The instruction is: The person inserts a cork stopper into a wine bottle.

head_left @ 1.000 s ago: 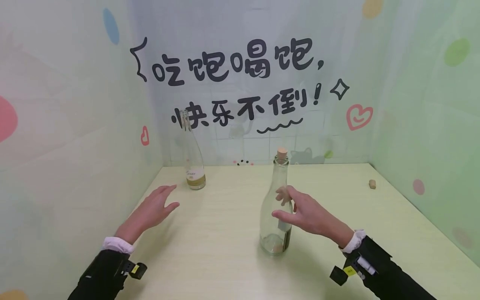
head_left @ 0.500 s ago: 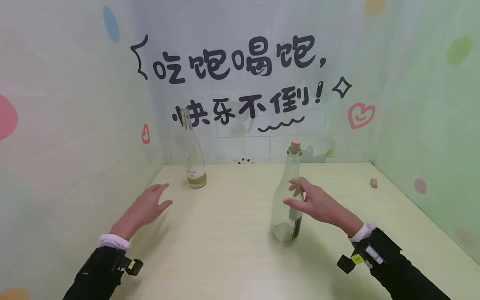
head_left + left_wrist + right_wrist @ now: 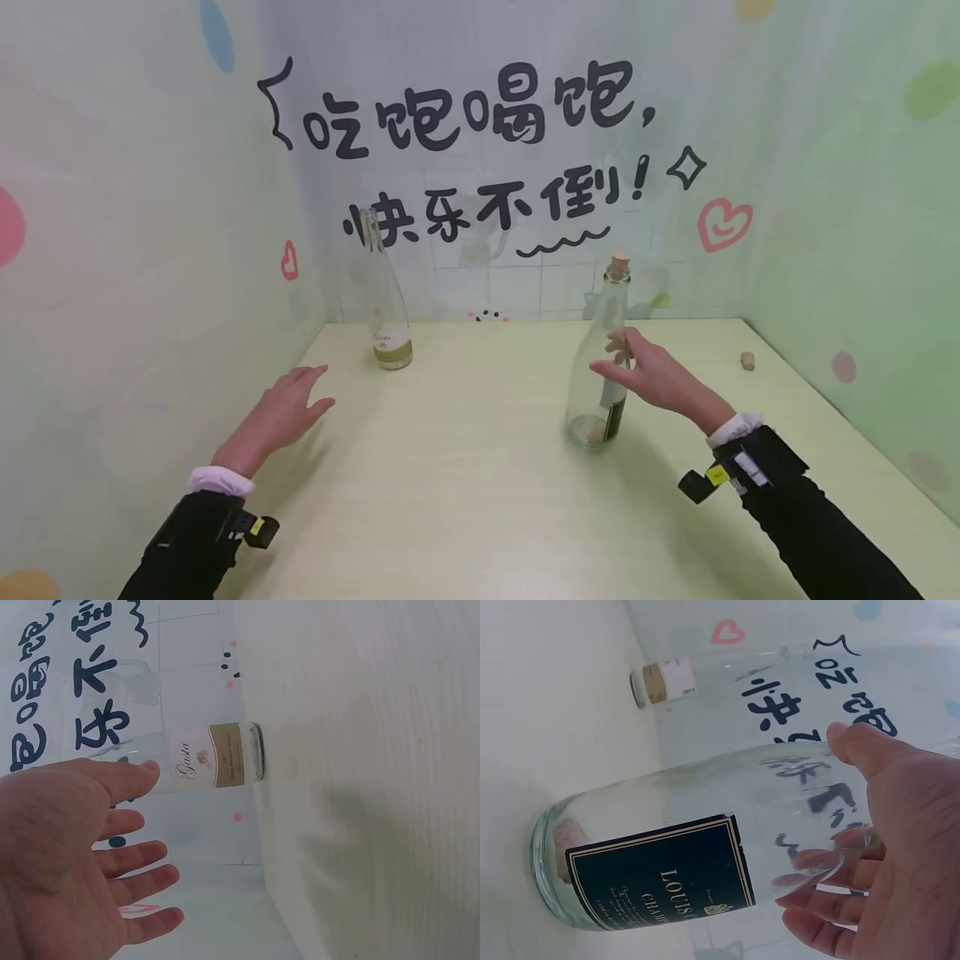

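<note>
My right hand point(image 3: 660, 371) holds a clear glass bottle point(image 3: 652, 795) by its body, the thumb on one side and the curled fingers behind the glass. A cork point(image 3: 619, 261) is in its neck, and a dark label marks its lower body. A second, pinkish cork point(image 3: 566, 851) shows at the bottom, seemingly inside the bottle. Whether the base touches the table I cannot tell. My left hand point(image 3: 273, 421) hovers at the left with fingers spread, holding nothing. Beyond it an uncorked clear bottle point(image 3: 391, 337) with a white and gold label stands upright.
A small cork point(image 3: 747, 361) lies on the pale table point(image 3: 450, 500) near its right back edge. Panels with printed dots close in the left and right sides, and a back panel point(image 3: 480, 167) bears dark lettering.
The right hand and its corked bottle have moved right and farther back over the table. My left hand has drifted slightly left. The other bottle and the loose cork stay put.
</note>
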Demonstrator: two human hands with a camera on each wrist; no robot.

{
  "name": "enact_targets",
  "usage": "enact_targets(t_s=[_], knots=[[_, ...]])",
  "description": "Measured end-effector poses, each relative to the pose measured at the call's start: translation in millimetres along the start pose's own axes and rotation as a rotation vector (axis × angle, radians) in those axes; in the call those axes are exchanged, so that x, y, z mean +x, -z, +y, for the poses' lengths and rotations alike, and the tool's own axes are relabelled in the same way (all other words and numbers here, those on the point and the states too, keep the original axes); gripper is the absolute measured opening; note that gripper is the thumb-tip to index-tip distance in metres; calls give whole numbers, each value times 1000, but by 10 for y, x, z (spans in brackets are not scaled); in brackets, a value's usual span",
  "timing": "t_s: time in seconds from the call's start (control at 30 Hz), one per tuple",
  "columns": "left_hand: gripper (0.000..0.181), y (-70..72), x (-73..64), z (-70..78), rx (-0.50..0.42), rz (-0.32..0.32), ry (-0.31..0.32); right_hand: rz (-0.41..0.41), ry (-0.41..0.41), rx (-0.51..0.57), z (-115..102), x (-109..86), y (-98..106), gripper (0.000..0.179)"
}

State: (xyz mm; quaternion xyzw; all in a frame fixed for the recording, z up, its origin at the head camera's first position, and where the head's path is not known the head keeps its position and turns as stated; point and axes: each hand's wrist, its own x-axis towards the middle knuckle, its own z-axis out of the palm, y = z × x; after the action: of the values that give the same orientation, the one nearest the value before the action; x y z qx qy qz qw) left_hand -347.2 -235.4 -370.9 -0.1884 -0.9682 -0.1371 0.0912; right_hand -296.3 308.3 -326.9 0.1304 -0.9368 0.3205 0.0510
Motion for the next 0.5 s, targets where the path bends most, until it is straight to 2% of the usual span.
enact_targets(t_s=[0.33, 0.5], knots=[[64, -52, -22, -79, -1, 7, -9, 40, -86, -17, 289, 217, 154, 83], [64, -56, -48, -98, -6, 9, -9, 67, -125, -48, 434, 331, 228, 88]])
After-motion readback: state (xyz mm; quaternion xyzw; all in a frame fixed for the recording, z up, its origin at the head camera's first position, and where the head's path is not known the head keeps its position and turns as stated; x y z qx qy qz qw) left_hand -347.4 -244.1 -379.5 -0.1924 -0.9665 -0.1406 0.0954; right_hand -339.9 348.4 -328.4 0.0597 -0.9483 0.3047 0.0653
